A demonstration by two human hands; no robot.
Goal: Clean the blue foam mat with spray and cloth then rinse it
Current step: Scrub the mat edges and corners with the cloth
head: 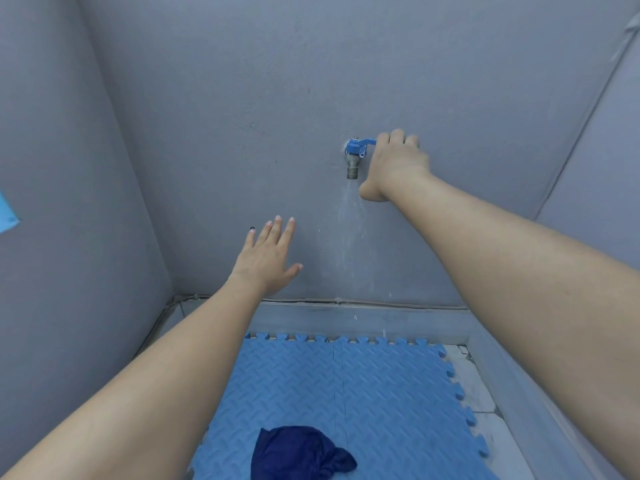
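- I am seeing my right hand (393, 164) curled over the blue lever of the wall tap (355, 157), fingers wrapped on the handle and thumb hanging below; a thin spray of water (353, 216) is falling from the spout just left of that hand.
- My left hand (268, 258) is hovering open, fingers spread and holding nothing, lower than the right hand and to its left; I cannot tell whether it is touching the grey wall (242, 98).
- The blue foam mat (381, 393) is lying flat on the floor well below both hands, its far toothed edge running left to right along the base of the wall, roughly under the tap.
- A dark blue cloth (298, 452) is sitting crumpled on the mat's near part, below my left arm.
- I judge the rinse is starting: the free left hand is nearer the mat, so lifting its edge under the stream would fall to it.
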